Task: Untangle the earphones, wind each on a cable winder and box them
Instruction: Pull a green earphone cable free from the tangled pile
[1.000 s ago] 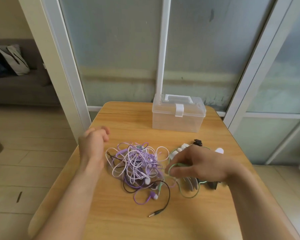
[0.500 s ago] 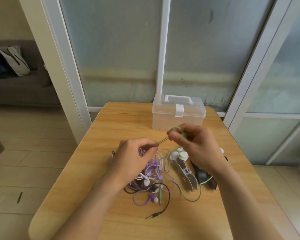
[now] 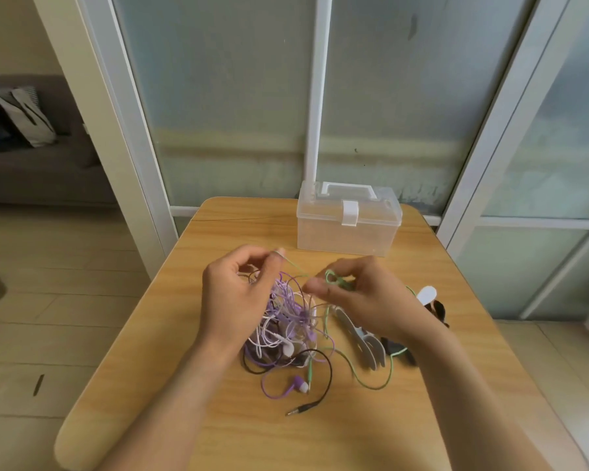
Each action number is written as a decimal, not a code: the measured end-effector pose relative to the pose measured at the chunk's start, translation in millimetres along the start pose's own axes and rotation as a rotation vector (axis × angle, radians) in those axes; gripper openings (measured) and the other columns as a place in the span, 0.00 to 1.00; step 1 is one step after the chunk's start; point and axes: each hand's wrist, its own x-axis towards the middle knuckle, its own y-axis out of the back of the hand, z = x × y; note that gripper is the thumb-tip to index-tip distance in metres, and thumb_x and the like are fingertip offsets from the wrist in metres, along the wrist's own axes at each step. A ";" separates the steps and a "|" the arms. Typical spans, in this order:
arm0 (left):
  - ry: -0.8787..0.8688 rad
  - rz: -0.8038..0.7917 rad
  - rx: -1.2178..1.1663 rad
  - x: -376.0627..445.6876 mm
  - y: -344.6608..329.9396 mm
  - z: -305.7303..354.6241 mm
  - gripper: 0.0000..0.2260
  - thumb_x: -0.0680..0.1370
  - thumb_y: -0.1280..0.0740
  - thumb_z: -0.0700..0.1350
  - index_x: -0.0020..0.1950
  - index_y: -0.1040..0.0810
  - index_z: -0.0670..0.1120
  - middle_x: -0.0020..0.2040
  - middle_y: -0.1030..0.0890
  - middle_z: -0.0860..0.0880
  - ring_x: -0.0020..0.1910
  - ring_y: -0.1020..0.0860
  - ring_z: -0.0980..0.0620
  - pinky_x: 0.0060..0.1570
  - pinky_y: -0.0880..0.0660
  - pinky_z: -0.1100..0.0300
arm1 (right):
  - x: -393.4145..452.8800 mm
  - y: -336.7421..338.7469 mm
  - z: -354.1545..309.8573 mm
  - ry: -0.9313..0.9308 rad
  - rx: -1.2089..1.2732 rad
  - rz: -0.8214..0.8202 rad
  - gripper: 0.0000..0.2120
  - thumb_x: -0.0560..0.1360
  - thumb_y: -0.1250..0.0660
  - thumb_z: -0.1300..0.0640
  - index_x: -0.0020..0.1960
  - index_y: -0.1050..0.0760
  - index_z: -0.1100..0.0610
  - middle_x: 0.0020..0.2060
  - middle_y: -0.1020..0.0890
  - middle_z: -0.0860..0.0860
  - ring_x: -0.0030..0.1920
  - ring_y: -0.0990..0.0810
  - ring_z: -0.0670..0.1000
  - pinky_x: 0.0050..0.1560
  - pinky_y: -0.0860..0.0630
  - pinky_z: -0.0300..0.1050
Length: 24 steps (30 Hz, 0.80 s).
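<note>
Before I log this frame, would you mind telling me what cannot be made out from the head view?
- How many earphones are in the tangle: the cords overlap and the left hand covers part.
- The cable winders: the right hand hides much of them, so no count.
- Contents of the closed clear box: its walls are too cloudy.
- Where the green cord ends: the tangle hides it.

Left hand (image 3: 233, 294) and right hand (image 3: 364, 294) pinch green earphone cable (image 3: 371, 379) taut above tangled pile (image 3: 289, 328); closed clear box (image 3: 349, 220) at table's (image 3: 150, 351) far edge.
</note>
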 end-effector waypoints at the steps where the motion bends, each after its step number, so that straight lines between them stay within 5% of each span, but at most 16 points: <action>1: 0.014 0.005 0.010 0.0 0.7 0.2 0.09 0.77 0.30 0.51 0.41 0.16 0.49 0.37 0.15 0.54 0.39 0.18 0.54 0.43 0.23 0.59 | 1.1 -0.4 0.0 0.022 0.068 0.055 0.17 0.71 0.30 0.38 0.45 0.14 0.51 0.43 0.17 0.45 0.42 0.19 0.43 0.48 0.22 0.46; 5: -0.039 0.007 0.085 4.0 8.0 -2.2 0.13 0.75 0.30 0.55 0.39 0.15 0.47 0.38 0.16 0.53 0.42 0.19 0.54 0.46 0.24 0.58 | 4.8 -4.3 3.2 0.087 0.072 0.211 0.12 0.74 0.32 0.42 0.42 0.16 0.48 0.53 0.22 0.47 0.53 0.22 0.41 0.56 0.26 0.40; 9: -0.115 0.049 0.172 16.4 21.8 -2.2 0.08 0.74 0.27 0.48 0.38 0.17 0.46 0.36 0.20 0.51 0.35 0.23 0.54 0.37 0.29 0.63 | 5.2 -15.4 -1.2 0.073 0.375 0.343 0.11 0.79 0.32 0.50 0.44 0.16 0.55 0.34 0.20 0.44 0.33 0.27 0.41 0.38 0.30 0.37; 15: 0.212 -0.163 0.136 22.3 27.8 -18.9 0.19 0.83 0.41 0.50 0.34 0.25 0.47 0.25 0.23 0.49 0.25 0.26 0.52 0.34 0.29 0.54 | 11.2 -35.9 -8.4 -0.048 0.741 0.314 0.16 0.84 0.39 0.56 0.41 0.19 0.56 0.46 0.13 0.55 0.41 0.24 0.48 0.42 0.30 0.45; 21: 0.227 0.101 0.134 29.7 37.7 -25.7 0.18 0.83 0.39 0.50 0.35 0.24 0.46 0.24 0.27 0.52 0.22 0.30 0.56 0.27 0.33 0.61 | 13.4 -29.2 -6.5 -0.128 0.872 0.390 0.14 0.84 0.41 0.56 0.42 0.25 0.58 0.36 0.18 0.53 0.37 0.25 0.49 0.36 0.31 0.42; 24: 0.429 0.241 -0.260 34.5 41.7 -21.3 0.18 0.85 0.42 0.47 0.39 0.26 0.41 0.30 0.26 0.44 0.19 0.31 0.54 0.20 0.39 0.65 | 14.5 -24.2 -5.2 -0.154 0.874 0.451 0.14 0.84 0.41 0.55 0.42 0.25 0.58 0.35 0.18 0.51 0.39 0.22 0.50 0.37 0.30 0.43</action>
